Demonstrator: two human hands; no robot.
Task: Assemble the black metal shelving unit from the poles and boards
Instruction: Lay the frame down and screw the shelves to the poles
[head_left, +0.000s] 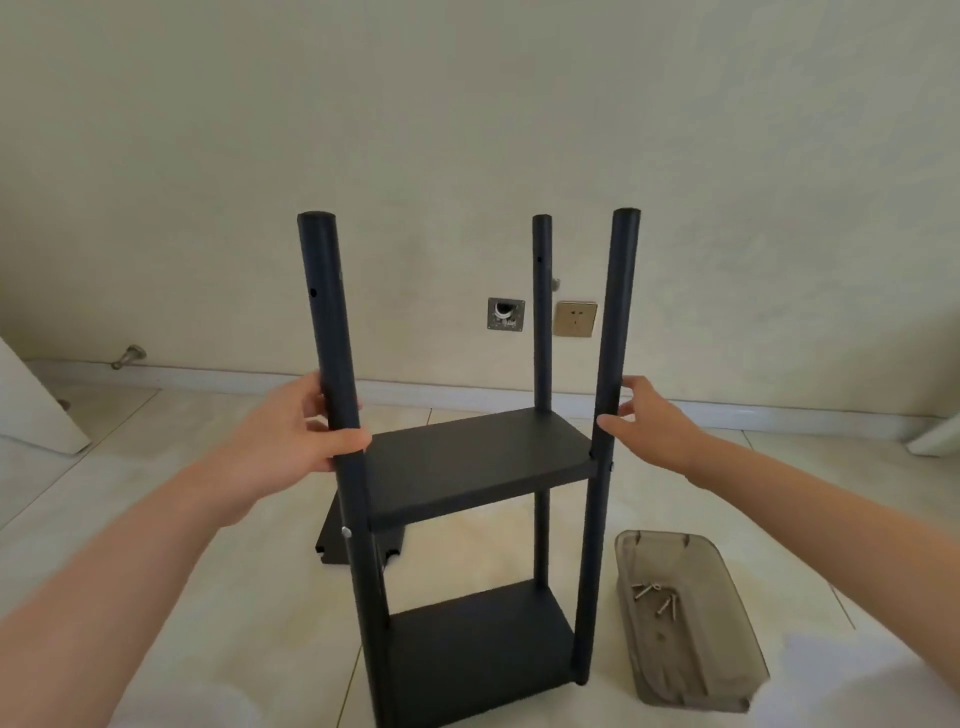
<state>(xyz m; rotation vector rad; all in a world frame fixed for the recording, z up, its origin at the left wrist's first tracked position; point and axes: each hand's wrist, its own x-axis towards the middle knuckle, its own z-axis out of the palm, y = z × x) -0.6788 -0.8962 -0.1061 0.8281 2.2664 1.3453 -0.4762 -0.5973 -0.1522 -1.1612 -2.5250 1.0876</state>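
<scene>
Three upright poles are visible on the black shelving unit (467, 467), which stands on the tiled floor (208, 571) directly in front of me; two boards are fitted between them, the upper board (478, 447) at mid-height and the lower board (478, 639) near the floor. My left hand (296, 431) grips the front left pole (332, 332) just above the upper board, fingers curled round the tube, thumb across its front; my right hand (654, 421) is spread, fingers nearly straight, thumb tip and a fingertip touching the front right pole (618, 312), nothing enclosed. The rear right pole (542, 322) rises behind the upper board; a silver screw head (346, 531) sits in the front left pole beside that board's front corner. A loose black board (330, 548) lies flat on the floor behind the unit; a translucent grey tray (691, 675) lies just right of the unit, holding several screws (657, 597); a wall socket (574, 318) is mounted on the wall behind.
</scene>
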